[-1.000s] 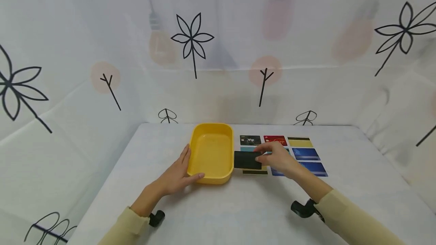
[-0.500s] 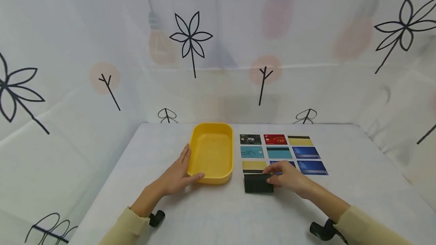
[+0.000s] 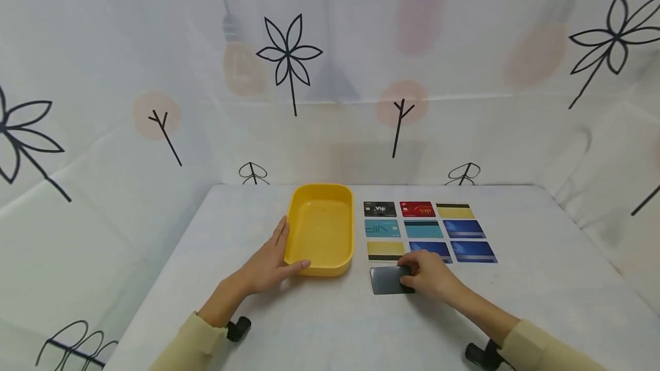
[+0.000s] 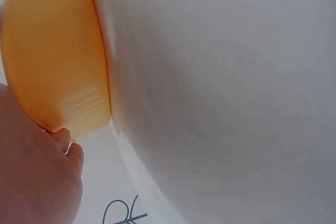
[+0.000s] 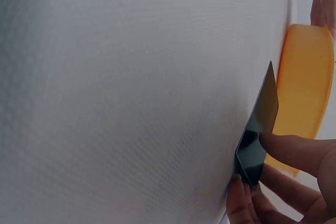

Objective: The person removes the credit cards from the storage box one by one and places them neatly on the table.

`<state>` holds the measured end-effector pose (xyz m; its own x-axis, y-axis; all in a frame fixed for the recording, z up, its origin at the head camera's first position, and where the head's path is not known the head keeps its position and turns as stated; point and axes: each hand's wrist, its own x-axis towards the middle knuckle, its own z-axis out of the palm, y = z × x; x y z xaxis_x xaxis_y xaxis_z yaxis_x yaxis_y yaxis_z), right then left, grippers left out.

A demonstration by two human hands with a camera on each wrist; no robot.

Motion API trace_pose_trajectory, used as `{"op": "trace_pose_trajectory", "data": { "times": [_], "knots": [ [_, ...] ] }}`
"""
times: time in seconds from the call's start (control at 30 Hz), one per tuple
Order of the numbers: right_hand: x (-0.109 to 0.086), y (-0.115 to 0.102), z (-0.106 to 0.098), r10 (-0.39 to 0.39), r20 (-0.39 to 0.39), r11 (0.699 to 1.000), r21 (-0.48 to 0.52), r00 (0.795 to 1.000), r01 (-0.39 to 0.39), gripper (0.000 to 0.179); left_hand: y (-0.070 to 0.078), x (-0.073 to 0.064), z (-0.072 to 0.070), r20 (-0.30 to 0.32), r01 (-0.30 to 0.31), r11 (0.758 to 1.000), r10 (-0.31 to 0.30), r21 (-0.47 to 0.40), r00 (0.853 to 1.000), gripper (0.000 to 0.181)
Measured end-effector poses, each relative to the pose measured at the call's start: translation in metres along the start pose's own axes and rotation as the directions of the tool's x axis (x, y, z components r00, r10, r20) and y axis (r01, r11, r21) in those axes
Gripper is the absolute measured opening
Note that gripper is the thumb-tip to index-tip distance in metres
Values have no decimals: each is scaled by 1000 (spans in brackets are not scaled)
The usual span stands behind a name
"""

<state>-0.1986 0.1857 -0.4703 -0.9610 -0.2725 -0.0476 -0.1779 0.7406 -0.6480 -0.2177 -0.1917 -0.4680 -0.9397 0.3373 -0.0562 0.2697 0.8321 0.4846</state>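
In the head view my right hand (image 3: 429,275) pinches a dark card (image 3: 385,280) at its right end, between thumb and fingers. The card is close over the white table, in front of the rows of cards. From the right wrist view the card (image 5: 258,124) appears tilted, with a glossy dark face. My left hand (image 3: 265,262) rests against a yellow tray (image 3: 290,245), fingers straight along its left side and thumb over the near left corner. The left wrist view shows the tray's outer wall (image 4: 58,51) beside that hand.
Several cards lie in rows right of the tray: a black card (image 3: 379,209), a red card (image 3: 417,209), a teal card (image 3: 382,228), a yellow striped card (image 3: 385,249) and a blue card (image 3: 474,251) among them. Behind the table hangs a patterned white cloth (image 3: 335,142).
My right hand has brought the dark card from over the rows toward the table's near side, and the card's face now looks greyer and shinier. The left hand and tray stay put.
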Motion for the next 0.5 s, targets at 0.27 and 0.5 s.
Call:
{"op": "trace_pose_trajectory", "data": {
  "times": [0.27,0.5],
  "knots": [
    [0,1,2,1,-16,1000,-13,1000,-1,27,-2,2,2,7,-3,1000,3,-1,1000,118],
    [0,2,3,6,-17,1000,-10,1000,-6,27,3,2,-3,39,51,998,-49,-49,998,120]
  ]
}}
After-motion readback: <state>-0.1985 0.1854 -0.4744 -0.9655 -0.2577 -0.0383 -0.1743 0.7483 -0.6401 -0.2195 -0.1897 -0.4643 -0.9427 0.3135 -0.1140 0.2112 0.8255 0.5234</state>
